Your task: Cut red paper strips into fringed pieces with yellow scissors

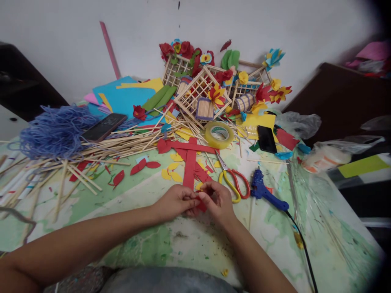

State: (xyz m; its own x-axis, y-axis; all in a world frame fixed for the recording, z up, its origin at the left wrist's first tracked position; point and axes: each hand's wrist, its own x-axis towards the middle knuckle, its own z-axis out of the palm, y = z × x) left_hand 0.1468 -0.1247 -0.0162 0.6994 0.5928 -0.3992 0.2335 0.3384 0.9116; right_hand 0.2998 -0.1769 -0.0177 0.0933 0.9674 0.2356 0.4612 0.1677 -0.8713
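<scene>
My left hand point(180, 199) and my right hand point(218, 201) meet near the front of the table, both pinching a small piece of red paper point(201, 205) between their fingertips. Its exact shape is partly hidden by the fingers. Just beyond lie crossed red paper strips point(190, 165) and several yellow paper petals point(172, 171). Scissors with one yellow and one red handle point(232, 179) rest beside my right hand, blades slightly apart. A blue hot glue gun point(265, 191) lies farther right, its black cord running toward the table's front. Red petals point(139, 167) are scattered to the left.
At the back stand stick lattice frames point(198, 91) with paper flowers. Left are purple yarn point(58, 130), a phone point(105, 127) and many thin wooden sticks point(131, 146). A tape roll point(219, 135) sits mid-table; a black device point(266, 138) and plastic bags point(332, 154) lie right.
</scene>
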